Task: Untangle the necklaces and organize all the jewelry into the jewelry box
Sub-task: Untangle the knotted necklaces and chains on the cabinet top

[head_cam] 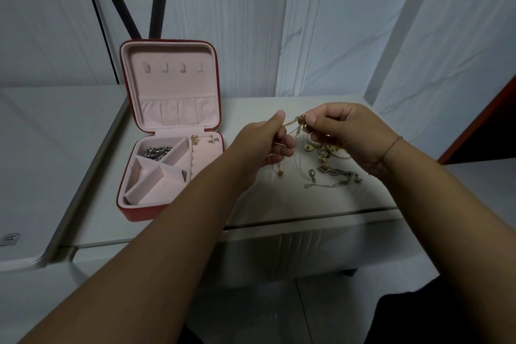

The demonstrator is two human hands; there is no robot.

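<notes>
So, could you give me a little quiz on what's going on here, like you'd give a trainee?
1. True or false: the jewelry box is closed.
2. What do the left hand and right hand pinch between them? A) a gold chain B) a pearl bracelet C) a watch
3. How many hooks show inside the box's lid?
Key: 1 false, it stands open. 2 A. 3 four.
</notes>
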